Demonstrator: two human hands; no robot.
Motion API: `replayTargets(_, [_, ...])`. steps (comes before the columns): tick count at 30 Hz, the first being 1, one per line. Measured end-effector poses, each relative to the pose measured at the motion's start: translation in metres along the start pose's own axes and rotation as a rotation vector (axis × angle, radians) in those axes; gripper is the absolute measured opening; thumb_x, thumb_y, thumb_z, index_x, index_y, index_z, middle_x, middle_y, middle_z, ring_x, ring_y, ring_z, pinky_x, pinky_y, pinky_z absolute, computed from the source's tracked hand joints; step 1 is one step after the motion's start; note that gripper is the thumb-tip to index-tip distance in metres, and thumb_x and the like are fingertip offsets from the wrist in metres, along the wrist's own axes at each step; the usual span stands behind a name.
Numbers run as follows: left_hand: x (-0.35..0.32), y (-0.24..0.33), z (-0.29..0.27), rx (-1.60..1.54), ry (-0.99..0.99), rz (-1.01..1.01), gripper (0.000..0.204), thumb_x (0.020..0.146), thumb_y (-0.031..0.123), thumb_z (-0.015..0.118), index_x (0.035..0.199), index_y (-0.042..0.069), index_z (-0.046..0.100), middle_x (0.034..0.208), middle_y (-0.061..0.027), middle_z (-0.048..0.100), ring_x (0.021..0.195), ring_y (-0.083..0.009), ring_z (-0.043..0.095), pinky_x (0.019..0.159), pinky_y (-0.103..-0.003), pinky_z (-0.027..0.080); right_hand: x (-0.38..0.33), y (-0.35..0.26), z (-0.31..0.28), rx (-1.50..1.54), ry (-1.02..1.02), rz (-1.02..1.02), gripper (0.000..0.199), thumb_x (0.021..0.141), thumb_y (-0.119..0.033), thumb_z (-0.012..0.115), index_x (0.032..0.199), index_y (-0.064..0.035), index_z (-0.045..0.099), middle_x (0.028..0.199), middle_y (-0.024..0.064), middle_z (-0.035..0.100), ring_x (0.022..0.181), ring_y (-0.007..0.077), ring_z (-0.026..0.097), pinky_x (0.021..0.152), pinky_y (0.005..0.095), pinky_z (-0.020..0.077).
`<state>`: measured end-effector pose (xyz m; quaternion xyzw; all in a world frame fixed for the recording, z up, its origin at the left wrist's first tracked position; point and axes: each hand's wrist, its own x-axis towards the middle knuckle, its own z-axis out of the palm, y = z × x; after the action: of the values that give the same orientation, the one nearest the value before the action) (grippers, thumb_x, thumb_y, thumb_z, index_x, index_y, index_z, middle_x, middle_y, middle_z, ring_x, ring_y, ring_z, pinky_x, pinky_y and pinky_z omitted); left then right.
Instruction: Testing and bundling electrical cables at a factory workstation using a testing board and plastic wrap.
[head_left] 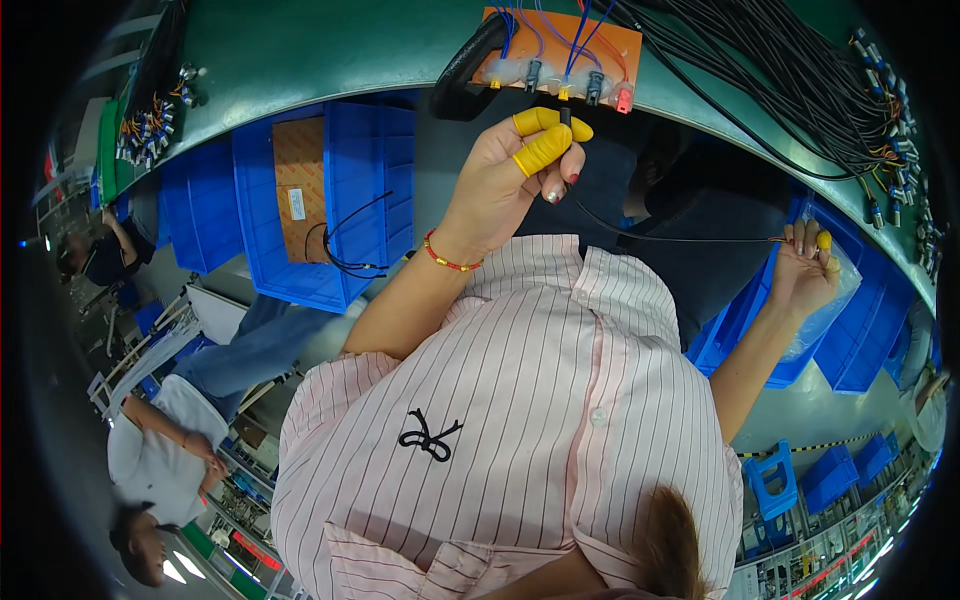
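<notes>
Watching through the head camera, I have the left hand (pixel 505 180) near the upper centre of the frame, its thumb and forefinger in yellow finger covers (pixel 543 150) and pinching the dark end of a black cable (pixel 680 239). That end points up, just below a yellow socket (pixel 564 93) on the lower edge of an orange board (pixel 622 50); from my angle I can't tell whether the two touch. The cable dips out from under the left hand and runs across to the right side of the frame, where the right hand (pixel 803 278) pinches it between its fingertips, one of them also covered in yellow. Blue and purple wires (pixel 577 45) rise from the board, and a black curved piece (pixel 462 78) sits at its left end. Along the green table (pixel 320 45), I see a thick bundle of black cables (pixel 770 90) at upper right and a cluster of connector ends (pixel 150 130) at upper left. Left of centre, a blue bin (pixel 372 190) holds a brown cardboard piece (pixel 300 165), with a loose black lead (pixel 350 266) beside it.
</notes>
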<state>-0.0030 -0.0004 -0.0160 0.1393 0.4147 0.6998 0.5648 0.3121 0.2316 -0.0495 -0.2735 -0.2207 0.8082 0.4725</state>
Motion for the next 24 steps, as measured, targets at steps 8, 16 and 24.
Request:
replayTargets(8, [0.002,0.004,0.004,-0.017,0.062,0.021,0.026,0.098,0.020,0.053,0.112,-0.001,0.060,0.077,-0.0058,0.056,0.057,-0.0040,0.044,0.055,-0.017,0.039,0.001,0.002,0.004,0.021,0.020,0.011,0.016,0.068,-0.012,0.057,0.078,0.0011,0.055,0.068,0.0070,0.038,0.066,0.0163,0.032,0.067,0.0305,0.0275])
replayTargets(16, [0.000,0.016,0.013,-0.308,0.140,-0.106,0.026,0.100,0.018,0.048,0.112,-0.003,0.056,0.073,-0.0035,0.052,0.055,-0.0025,0.039,0.053,-0.017,0.035,0.003,0.005,0.010,0.031,0.044,0.025,0.011,0.068,-0.010,0.055,0.071,-0.0019,0.047,0.067,0.0072,0.036,0.066,0.0165,0.031,0.066,0.0307,0.0270])
replayTargets(24, [0.002,0.012,0.019,-0.234,0.162,-0.032,0.026,0.099,0.016,0.048,0.110,-0.005,0.057,0.072,-0.0030,0.050,0.055,-0.0031,0.039,0.054,-0.016,0.033,0.004,0.008,0.014,0.033,-0.002,0.052,0.013,0.070,-0.011,0.055,0.076,-0.0001,0.052,0.068,0.0066,0.037,0.066,0.0168,0.031,0.067,0.0311,0.0275])
